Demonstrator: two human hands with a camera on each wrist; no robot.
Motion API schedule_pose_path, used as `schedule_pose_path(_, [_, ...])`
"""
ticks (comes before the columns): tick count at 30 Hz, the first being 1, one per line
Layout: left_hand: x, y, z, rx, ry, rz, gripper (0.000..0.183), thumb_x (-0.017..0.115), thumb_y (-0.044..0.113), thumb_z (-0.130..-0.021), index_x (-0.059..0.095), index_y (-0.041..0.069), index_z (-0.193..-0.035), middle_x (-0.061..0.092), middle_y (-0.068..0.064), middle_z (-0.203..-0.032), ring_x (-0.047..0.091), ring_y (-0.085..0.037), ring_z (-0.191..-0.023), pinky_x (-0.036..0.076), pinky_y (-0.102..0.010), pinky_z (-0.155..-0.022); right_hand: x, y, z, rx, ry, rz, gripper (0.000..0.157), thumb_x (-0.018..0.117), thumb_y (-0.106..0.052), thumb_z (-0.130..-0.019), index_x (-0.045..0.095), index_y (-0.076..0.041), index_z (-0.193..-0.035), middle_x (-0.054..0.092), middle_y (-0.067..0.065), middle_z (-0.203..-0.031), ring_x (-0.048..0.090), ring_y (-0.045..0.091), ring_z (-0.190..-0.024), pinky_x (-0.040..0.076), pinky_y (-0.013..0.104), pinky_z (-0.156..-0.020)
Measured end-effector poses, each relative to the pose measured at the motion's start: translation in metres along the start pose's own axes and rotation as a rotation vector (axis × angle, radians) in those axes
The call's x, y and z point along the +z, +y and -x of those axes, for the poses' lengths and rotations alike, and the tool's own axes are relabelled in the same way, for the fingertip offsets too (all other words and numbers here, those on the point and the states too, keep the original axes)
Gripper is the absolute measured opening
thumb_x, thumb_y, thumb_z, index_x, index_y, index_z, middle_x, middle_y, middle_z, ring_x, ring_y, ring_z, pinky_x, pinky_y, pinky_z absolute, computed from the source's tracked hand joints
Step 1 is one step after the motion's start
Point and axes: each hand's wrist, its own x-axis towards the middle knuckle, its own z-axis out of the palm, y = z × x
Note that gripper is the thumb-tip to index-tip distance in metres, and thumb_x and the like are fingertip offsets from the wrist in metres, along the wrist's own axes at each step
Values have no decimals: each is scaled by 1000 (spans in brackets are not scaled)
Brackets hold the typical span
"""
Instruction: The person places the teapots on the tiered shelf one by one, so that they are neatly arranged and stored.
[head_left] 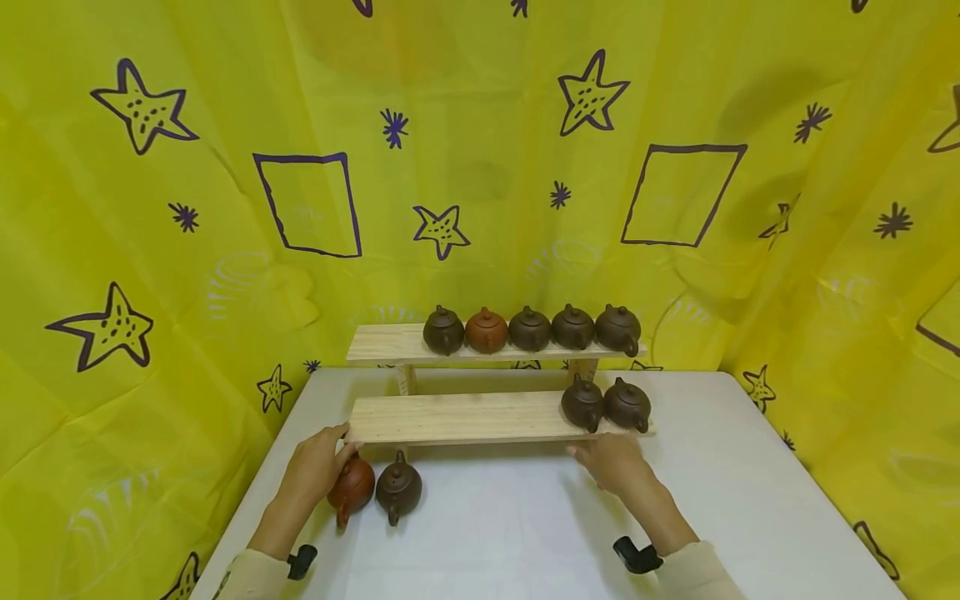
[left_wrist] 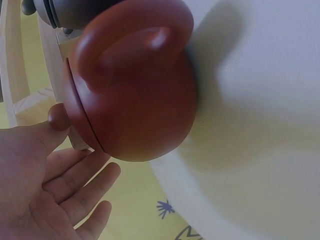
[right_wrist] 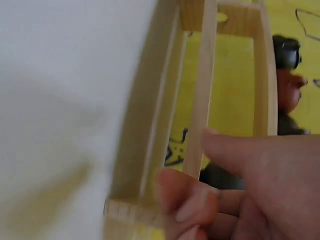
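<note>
My left hand (head_left: pixel 318 458) is at the left end of the lower wooden shelf (head_left: pixel 450 417), next to a red-brown teapot (head_left: pixel 352 483). In the left wrist view its fingers (left_wrist: pixel 90 192) are spread and fairly straight, beside the teapot's lid, and the thumb lies by the lid knob. A dark brown teapot (head_left: pixel 399 487) stands just right of the red one on the table. My right hand (head_left: pixel 615 462) is by the shelf's front edge, below two dark teapots (head_left: pixel 582 403). Its fingers (right_wrist: pixel 182 197) bend loosely with nothing held; the right wrist view is blurred.
The two-tier wooden stand has an upper shelf (head_left: pixel 386 342) bearing a row of teapots, one red (head_left: pixel 487 331) and the others dark. It stands at the back of a white table (head_left: pixel 510 533). A yellow patterned curtain (head_left: pixel 480 167) hangs behind and at both sides.
</note>
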Motion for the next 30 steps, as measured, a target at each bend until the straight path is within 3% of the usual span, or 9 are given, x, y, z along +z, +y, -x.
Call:
schedule_pose_path(2, [-1, 0, 0, -3, -1, -5, 46, 74, 20, -99, 65, -11, -132, 71, -32, -122, 68, -51, -112, 55, -62, -98, 6, -11, 5, -22, -95, -35, 47, 64, -36, -106, 73, 1, -77, 61, 6, -49, 61, 23, -50, 58, 46, -73])
schedule_pose_path(5, [-1, -2, 0, 2, 1, -5, 46, 74, 21, -100, 65, -11, -133, 71, -32, -121, 68, -51, -112, 55, -62, -97, 21, -31, 11, 22, -125, -206, 53, 68, -37, -103, 62, -4, -61, 58, 2, -50, 55, 18, -50, 55, 40, -69])
schedule_pose_path(9, [-1, -2, -2, 13, 11, -5, 46, 74, 20, -99, 65, -11, -132, 71, -32, -120, 69, -51, -111, 55, -62, -97, 48, -61, 14, -46, -115, -304, 44, 70, -39, -101, 61, -9, -70, 58, 0, -67, 52, 16, -63, 49, 36, -64])
schedule_pose_path(14, [-2, -2, -3, 14, 11, -8, 46, 73, 20, -100, 65, -11, -133, 71, -32, -121, 69, -51, -112, 55, -62, -98, 76, -105, 15, -152, -113, -378, 39, 71, -44, -100, 67, -11, -79, 64, -3, -76, 58, 13, -70, 54, 35, -65])
schedule_pose_path(24, [1, -2, 1, 4, 6, 3, 47, 73, 21, -100, 65, -11, -133, 71, -32, -122, 68, -51, -113, 54, -62, -99, 112, -189, 14, -215, -141, -433, 61, 69, -66, -92, 65, -14, -62, 54, -9, -58, 47, 7, -52, 42, 25, -47])
schedule_pose_path(27, [2, -2, 0, 4, 4, 6, 47, 73, 22, -100, 65, -10, -133, 71, -32, -122, 68, -51, -113, 54, -62, -99, 118, -206, 14, -251, -125, -380, 69, 66, -70, -92, 57, -15, -52, 42, -12, -47, 40, 4, -44, 37, 22, -41])
schedule_pose_path(30, [3, -1, 0, 3, 12, 4, 46, 74, 21, -100, 66, -10, -133, 71, -32, -121, 69, -51, -112, 54, -62, -98, 123, -218, 12, -302, -62, -322, 73, 66, -64, -96, 45, -18, -44, 30, -15, -40, 29, 0, -38, 29, 16, -36])
